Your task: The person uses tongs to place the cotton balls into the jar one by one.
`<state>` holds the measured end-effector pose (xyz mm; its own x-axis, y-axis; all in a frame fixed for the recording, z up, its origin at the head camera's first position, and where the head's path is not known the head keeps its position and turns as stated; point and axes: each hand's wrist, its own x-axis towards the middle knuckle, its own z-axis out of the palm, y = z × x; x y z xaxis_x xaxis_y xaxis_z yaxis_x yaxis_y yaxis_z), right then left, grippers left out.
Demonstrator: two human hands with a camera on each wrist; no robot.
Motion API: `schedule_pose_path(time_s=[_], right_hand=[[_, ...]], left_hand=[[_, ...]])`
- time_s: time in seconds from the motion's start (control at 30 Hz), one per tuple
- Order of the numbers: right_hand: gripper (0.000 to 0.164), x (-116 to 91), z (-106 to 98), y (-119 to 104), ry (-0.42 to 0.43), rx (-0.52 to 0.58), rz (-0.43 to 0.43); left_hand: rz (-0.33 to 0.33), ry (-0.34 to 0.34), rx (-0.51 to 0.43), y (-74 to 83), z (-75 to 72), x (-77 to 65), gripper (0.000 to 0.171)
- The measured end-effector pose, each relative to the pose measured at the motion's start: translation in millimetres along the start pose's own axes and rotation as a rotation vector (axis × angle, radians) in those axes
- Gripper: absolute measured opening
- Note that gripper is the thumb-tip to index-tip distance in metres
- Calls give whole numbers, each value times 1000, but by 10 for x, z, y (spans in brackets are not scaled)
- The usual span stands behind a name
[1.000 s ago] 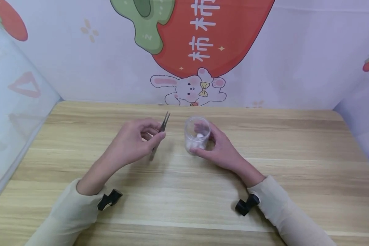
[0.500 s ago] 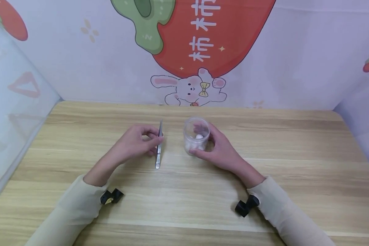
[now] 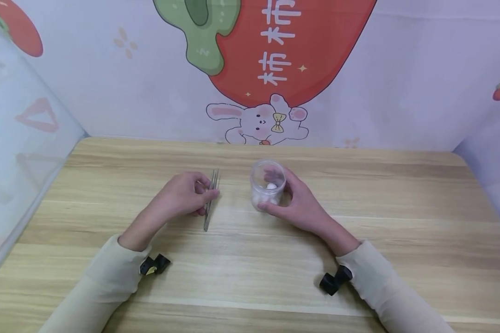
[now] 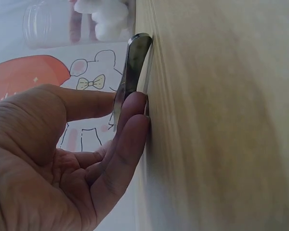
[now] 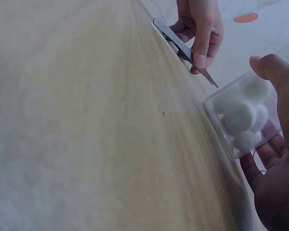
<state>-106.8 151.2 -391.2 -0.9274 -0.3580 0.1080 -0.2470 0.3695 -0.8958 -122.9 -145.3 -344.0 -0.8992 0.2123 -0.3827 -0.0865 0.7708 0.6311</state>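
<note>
My left hand (image 3: 179, 196) pinches a pair of metal tweezers (image 3: 207, 219) low over the wooden table, left of the jar. In the left wrist view the thumb presses one side of the tweezers (image 4: 137, 57), fingertips against the other, close along the tabletop. Their slim tips point toward the back wall in the head view. A clear, lidless plastic jar (image 3: 257, 184) stands upright, with my right hand (image 3: 302, 206) curled round its right side. Several white cotton balls (image 5: 240, 115) fill its lower part; in the right wrist view the thumb lies along the jar's near side.
The light wooden table (image 3: 241, 273) runs back to a printed cloth wall (image 3: 150, 92) with a rabbit and a red fruit. Cloth sides rise at left and right. Small black cameras (image 3: 154, 265) sit on both sleeves.
My left hand has come down and slightly toward me, and the tweezers have turned and lowered to the tabletop. The right hand and jar stay where they were.
</note>
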Motion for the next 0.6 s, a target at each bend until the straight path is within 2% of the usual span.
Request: schedule_pose_path(time_s=[0.33, 0.6], right_hand=[[79, -12, 20, -22, -1, -3, 1], [81, -8, 10, -26, -1, -20, -1]], left_hand=[[22, 23, 84, 23, 36, 5, 42], [20, 46, 105, 33, 49, 8, 48]])
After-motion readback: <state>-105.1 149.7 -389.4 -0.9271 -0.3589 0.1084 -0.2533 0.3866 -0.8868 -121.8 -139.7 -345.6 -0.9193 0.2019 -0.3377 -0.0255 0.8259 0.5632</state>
